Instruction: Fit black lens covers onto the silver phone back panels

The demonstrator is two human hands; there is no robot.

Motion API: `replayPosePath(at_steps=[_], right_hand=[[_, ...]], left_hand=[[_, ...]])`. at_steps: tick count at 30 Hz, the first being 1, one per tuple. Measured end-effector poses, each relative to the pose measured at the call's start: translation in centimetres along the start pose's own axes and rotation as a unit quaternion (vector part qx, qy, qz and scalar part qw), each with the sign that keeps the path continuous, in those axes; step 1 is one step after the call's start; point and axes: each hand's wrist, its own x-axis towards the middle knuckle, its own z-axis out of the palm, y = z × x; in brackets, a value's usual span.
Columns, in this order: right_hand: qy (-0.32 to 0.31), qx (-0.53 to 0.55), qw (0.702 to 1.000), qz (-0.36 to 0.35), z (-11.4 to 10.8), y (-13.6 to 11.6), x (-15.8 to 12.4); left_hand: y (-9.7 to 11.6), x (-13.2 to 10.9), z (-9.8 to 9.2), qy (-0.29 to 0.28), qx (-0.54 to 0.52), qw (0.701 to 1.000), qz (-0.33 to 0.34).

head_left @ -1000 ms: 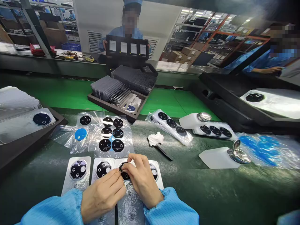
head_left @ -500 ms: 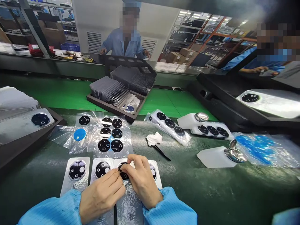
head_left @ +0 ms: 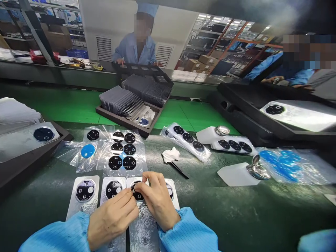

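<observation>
Several silvery phone back panels lie in a row in front of me, each with a black octagonal camera cover near its top. My left hand [head_left: 114, 217] and my right hand [head_left: 157, 199] meet over one panel [head_left: 144, 227]. Both have thumb and fingers pinched at the upper left edge of its black camera cover [head_left: 139, 196]. The fingertips hide part of that cover, so its exact seating cannot be made out. To the left, another panel [head_left: 84, 208] shows its camera cover [head_left: 85, 190] in full. My left forearm and hand partly cover the panel [head_left: 103, 182] between them.
Ahead lie a plastic sheet of black covers [head_left: 141, 150], a blue round piece [head_left: 88, 151], white wipe [head_left: 171, 154], black tweezers-like tool [head_left: 180, 170] and dispenser bottles [head_left: 236, 175]. Trays of panels [head_left: 59, 140] flank the bench. Two co-workers [head_left: 136, 49] are across the green belt [head_left: 189, 117].
My hands keep the same pinch at the camera cover with barely any shift. The view moves slightly. Across the belt, one co-worker lowers their hands to the tray's edge.
</observation>
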Motion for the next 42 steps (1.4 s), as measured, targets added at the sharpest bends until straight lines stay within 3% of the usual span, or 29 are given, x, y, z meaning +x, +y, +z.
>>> replayPosePath(at_steps=[10, 21, 36, 42], right_hand=[[0.011, -0.012, 1.0, -0.007, 1.4, 0.5, -0.5], [-0.011, -0.088, 0.994, -0.059, 0.4, -0.6, -0.1], [-0.03, -0.079, 0.995, -0.061, 0.0, -0.6, 0.2], [-0.049, -0.054, 0.997, -0.027, 0.3, -0.2, 0.1]], left_hand=[[-0.1, -0.2, 0.2, 0.006, -0.024, 1.0, 0.001], [0.1, -0.5, 0.2, 0.054, 0.011, 0.998, 0.002], [-0.3, 0.0, 0.0, 0.021, -0.012, 1.0, 0.019], [-0.2, -0.1, 0.2, 0.012, 0.006, 1.0, 0.016]])
